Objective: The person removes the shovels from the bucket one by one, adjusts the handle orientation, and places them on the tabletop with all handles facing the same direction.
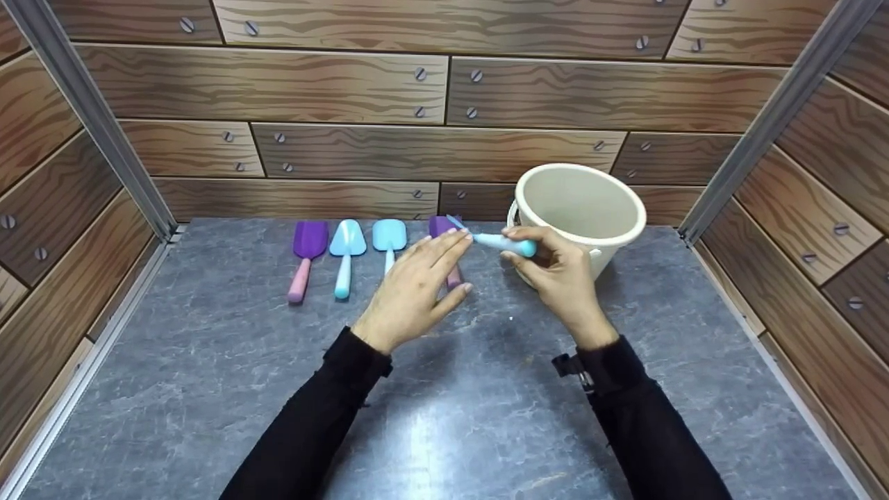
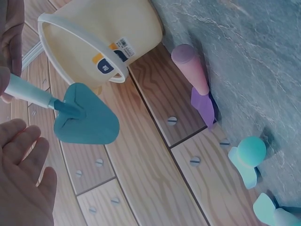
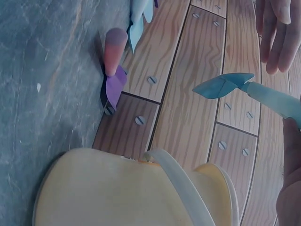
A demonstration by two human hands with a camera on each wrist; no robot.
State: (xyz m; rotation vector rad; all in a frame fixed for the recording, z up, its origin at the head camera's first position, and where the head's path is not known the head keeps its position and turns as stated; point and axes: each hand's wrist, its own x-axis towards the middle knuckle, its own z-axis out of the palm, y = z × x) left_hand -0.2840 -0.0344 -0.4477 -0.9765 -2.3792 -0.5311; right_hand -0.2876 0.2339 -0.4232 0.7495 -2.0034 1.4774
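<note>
My right hand (image 1: pixel 566 274) holds a light blue toy trowel (image 1: pixel 501 242) by its handle, raised beside the bucket. Its pointed blue blade (image 2: pixel 89 117) shows fully in the left wrist view. Straight-fingered, my left hand (image 1: pixel 413 285) hovers close to the trowel's neck; the left wrist view shows a gap between them. Below the left hand stands a purple toy shovel with a pink handle (image 1: pixel 453 278), partly hidden. Further left are a blue shovel (image 1: pixel 389 235), a blue trowel (image 1: pixel 347 239) and another purple shovel (image 1: pixel 310 239) in a row.
A cream bucket (image 1: pixel 583 236) with a handle stands at the back right, just behind my right hand. Wood-patterned walls (image 1: pixel 347 153) enclose the grey marbled table (image 1: pixel 243 389) at the back and both sides.
</note>
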